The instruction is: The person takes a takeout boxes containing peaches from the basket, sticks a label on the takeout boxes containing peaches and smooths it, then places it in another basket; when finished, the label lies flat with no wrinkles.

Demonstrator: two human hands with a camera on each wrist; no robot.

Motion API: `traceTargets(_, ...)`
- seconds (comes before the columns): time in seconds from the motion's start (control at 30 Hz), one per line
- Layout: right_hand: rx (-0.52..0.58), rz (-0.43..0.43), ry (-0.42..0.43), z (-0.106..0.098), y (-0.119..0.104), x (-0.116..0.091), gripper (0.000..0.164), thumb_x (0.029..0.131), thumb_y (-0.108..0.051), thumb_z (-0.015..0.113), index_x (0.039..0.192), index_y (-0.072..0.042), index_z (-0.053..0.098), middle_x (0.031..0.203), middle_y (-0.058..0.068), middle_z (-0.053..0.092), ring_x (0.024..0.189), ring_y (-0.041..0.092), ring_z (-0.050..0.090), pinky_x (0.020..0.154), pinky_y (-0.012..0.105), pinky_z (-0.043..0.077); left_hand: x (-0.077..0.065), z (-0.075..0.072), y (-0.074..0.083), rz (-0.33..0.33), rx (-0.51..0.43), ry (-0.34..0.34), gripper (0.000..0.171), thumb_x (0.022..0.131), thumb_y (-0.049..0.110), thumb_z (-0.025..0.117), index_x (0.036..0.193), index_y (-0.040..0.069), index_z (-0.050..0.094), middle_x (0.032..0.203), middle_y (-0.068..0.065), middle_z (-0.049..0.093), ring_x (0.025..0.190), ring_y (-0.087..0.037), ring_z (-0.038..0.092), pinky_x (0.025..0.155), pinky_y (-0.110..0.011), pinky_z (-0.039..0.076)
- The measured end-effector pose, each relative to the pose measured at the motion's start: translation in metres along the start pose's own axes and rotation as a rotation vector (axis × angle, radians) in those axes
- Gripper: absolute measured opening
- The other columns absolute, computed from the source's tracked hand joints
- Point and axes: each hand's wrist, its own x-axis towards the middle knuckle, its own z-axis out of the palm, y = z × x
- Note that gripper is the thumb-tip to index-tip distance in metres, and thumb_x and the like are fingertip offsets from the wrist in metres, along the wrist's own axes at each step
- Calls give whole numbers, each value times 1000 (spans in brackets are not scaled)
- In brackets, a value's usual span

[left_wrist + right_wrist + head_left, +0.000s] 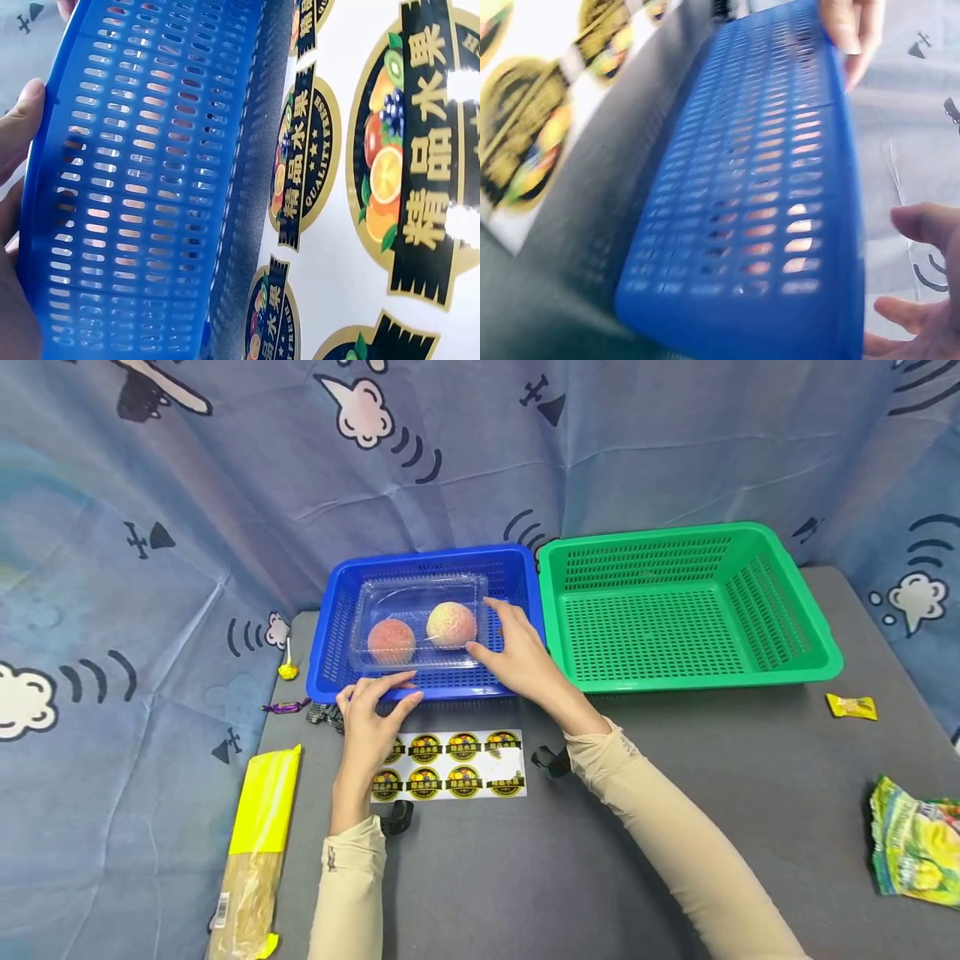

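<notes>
A clear plastic box (420,589) lies in the blue basket (427,692). Inside the box are a pink, peach-like ball (392,642) and a paler yellow-pink one (452,625). My left hand (369,718) is at the basket's front rim, its fingers loosely bent and apart; whether they touch the box is unclear. Over the box's right end reaches my right hand (517,652), thumb and fingers spread apart. In the right wrist view, its fingers (904,311) are clear of the basket wall. A sheet of round fruit stickers (444,766) lies in front of the basket.
A green basket (645,681) stands against the blue one's right side. Small wrapped candies (851,707) and a green snack bag (917,843) lie to the right. At left are a lollipop (288,671), a purple candy (285,707) and a long yellow-topped packet (258,827).
</notes>
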Motion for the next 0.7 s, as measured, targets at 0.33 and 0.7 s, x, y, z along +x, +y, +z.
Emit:
traceTargets(0.33, 145, 193, -72, 18, 2, 27, 97, 98, -41, 73, 172, -21, 13, 174, 24, 19, 161, 43, 24, 125, 65, 30, -1, 1, 0, 3, -2, 8, 33, 88, 19, 87, 120, 12, 81, 105, -8, 82, 105, -26, 62, 111, -53, 20)
traceTargets(0.7, 189, 226, -84, 23, 7, 36, 95, 99, -35, 74, 172, -22, 15, 146, 26, 51, 126, 34, 54, 111, 52, 45, -1, 3, 1, 1, 10, 3, 29, 88, 19, 86, 116, 14, 84, 112, -10, 81, 108, -29, 62, 113, -58, 19)
